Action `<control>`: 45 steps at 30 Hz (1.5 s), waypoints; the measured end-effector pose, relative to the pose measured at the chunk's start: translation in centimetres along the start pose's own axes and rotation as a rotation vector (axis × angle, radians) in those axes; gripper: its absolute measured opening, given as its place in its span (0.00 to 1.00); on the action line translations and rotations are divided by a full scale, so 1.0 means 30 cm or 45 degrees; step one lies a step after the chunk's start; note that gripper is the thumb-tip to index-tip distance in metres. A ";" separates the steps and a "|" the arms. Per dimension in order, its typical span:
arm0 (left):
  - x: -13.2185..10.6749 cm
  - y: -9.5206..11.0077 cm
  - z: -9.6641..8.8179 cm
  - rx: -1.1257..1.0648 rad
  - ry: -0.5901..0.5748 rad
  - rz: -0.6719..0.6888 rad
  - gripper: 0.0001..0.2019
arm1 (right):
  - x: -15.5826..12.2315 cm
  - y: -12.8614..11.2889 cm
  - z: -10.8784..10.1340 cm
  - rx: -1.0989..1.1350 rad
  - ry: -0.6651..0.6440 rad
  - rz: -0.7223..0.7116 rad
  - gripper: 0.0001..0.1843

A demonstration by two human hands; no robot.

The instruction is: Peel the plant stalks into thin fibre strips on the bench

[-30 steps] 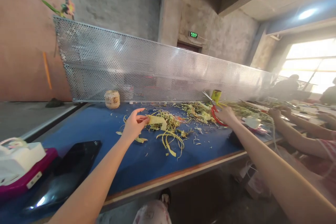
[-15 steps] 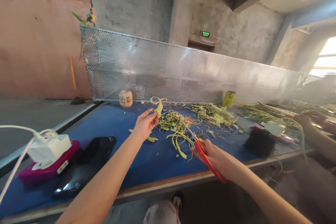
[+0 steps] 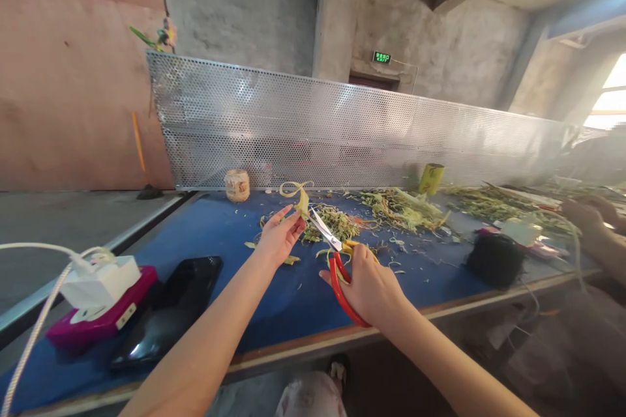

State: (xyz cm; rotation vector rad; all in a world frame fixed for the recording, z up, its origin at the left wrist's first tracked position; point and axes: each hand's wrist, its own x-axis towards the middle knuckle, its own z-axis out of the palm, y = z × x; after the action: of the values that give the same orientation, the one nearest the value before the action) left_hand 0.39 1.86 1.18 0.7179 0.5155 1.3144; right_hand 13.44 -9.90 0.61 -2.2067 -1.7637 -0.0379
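Note:
Between the fingertips of my left hand [image 3: 281,236] is a pale yellow-green strip [image 3: 302,201], its upper end curling into a loop. It looks like dried plant leaf or ribbon; I cannot tell which. My right hand [image 3: 374,283] is wrapped round a pair of scissors [image 3: 343,293] with red and yellow handles. Their blades are parted, and the tips reach close to the strip by my left fingers. Behind the blades lies a heap of small yellow-green clippings [image 3: 337,223]. More curled strips lie under the scissors, partly hidden.
A larger pile of strips [image 3: 405,208] and a yellow-green cylinder [image 3: 431,178] stand further back. A tan jar [image 3: 237,186] is near the perforated metal screen [image 3: 274,124]. At left are a black phone [image 3: 169,313] and a magenta power strip [image 3: 105,319]. Another person's hands [image 3: 584,218] work at right.
My right hand has brought the scissors left and up, so the blades, now apart, are beside the strip. My left hand still holds the strip, slightly further right in view.

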 end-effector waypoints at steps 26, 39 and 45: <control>-0.017 -0.017 0.018 0.060 0.026 -0.016 0.13 | 0.006 -0.049 0.025 -0.118 0.143 0.014 0.32; -0.016 -0.026 0.018 0.117 0.030 0.012 0.14 | 0.007 -0.069 0.019 -0.130 0.114 0.015 0.34; -0.021 -0.033 0.021 0.155 0.017 0.011 0.16 | 0.008 -0.069 0.015 -0.139 0.129 0.042 0.32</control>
State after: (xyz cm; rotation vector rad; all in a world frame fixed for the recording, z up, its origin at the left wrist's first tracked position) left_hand 1.38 1.03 0.87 0.8134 0.6075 1.3047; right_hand 11.45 -9.16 0.70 -2.2666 -1.7078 -0.2397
